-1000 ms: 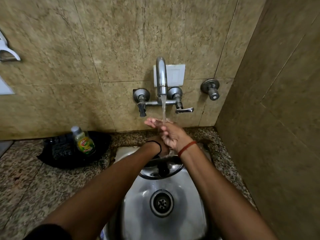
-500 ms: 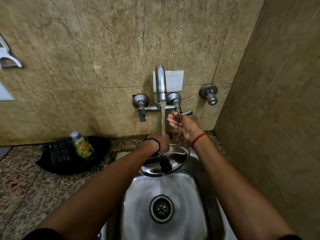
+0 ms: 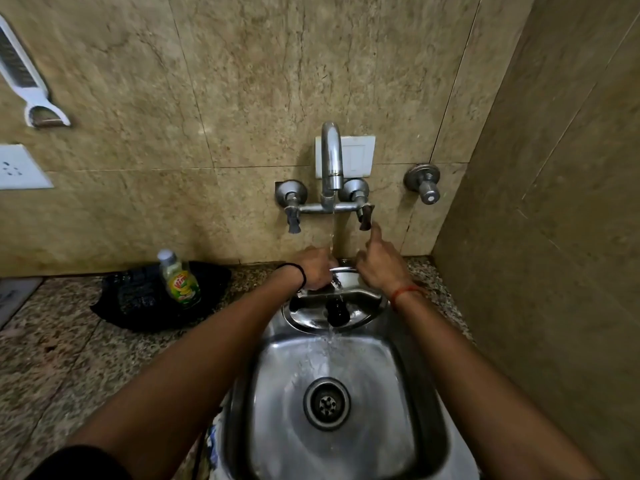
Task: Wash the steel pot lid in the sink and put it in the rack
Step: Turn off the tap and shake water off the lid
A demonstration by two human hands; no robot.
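The steel pot lid (image 3: 360, 306), round with a black knob (image 3: 335, 311), hangs tilted over the back of the steel sink (image 3: 384, 393). My left hand (image 3: 316, 268) grips its far rim. A thin stream from the tap (image 3: 330, 161) falls past that hand onto the lid and runs into the basin. My right hand (image 3: 379, 263) hovers over the lid's right rim with one finger raised, its tip just under the right tap lever (image 3: 365, 216); it holds nothing I can see. No rack is in view.
A dish soap bottle (image 3: 179, 278) stands on a black cloth (image 3: 138, 299) on the granite counter (image 3: 52, 358) to the left. A side wall (image 3: 554, 254) closes in on the right. A peeler (image 3: 31, 88) hangs on the back wall.
The hands stopped rubbing together under the water. My right hand went up to the right tap lever, which swung from sideways to pointing down. My left hand took the lid's rim.
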